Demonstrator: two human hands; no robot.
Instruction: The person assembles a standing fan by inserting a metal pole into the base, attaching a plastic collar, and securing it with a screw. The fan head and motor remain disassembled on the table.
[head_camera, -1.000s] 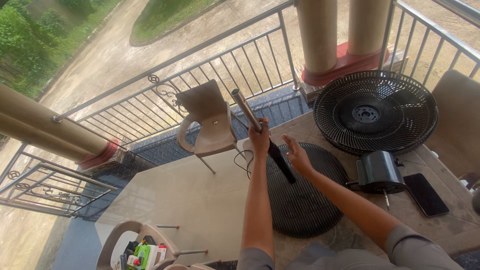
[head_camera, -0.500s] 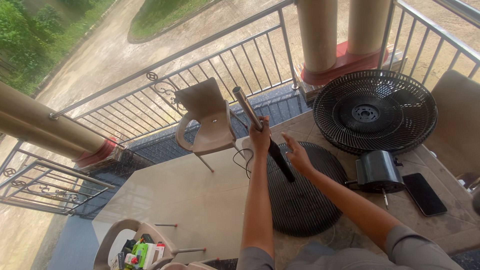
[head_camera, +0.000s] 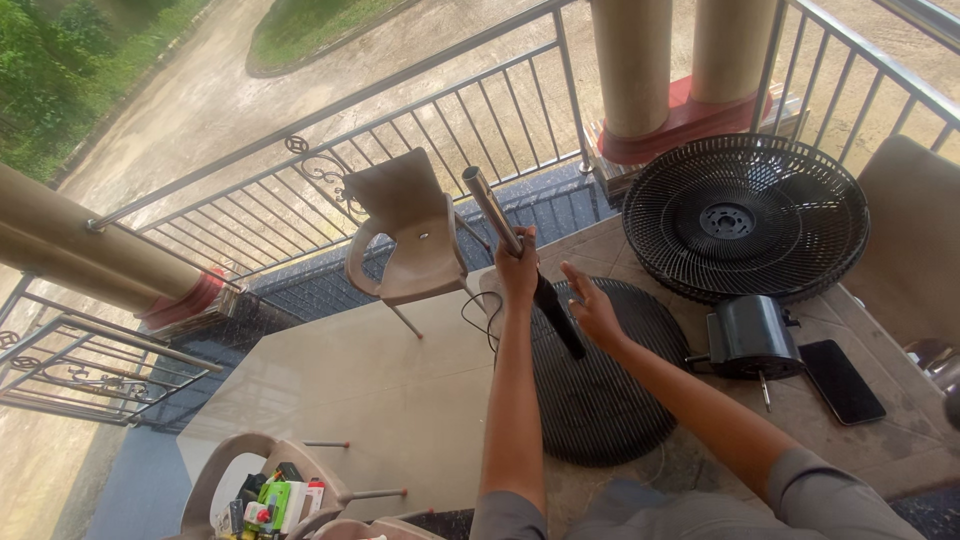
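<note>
Left hand: the left hand (head_camera: 518, 270) is clenched around a long fan pole, silver metal at its upper part and black at its lower part (head_camera: 497, 218); the fist grips it at about the join of the two parts.
Pole position: it leans, its silver end pointing up and to the far left, its black end running down to the right onto a round black ribbed fan base (head_camera: 600, 400) that lies flat on the table.
Right hand: the right hand (head_camera: 592, 305) is released, fingers spread, holding nothing; it hovers just right of the black part of the pole, above the base.
Table: a stone-patterned tabletop (head_camera: 880, 445) carries the base in the near middle.
Fan grille: a round black wire fan guard (head_camera: 745, 218) lies on the far right of the table.
Motor: a black cylindrical fan motor housing (head_camera: 752, 338) sits just right of the base, near the guard.
Phone: a dark flat phone (head_camera: 842, 380) lies just right of the motor.
Cable: a thin black cord (head_camera: 478, 318) loops at the left edge of the base.
Chair: a beige plastic chair (head_camera: 408, 240) stands beyond the table on the far left, by a metal balcony railing (head_camera: 330, 150).
</note>
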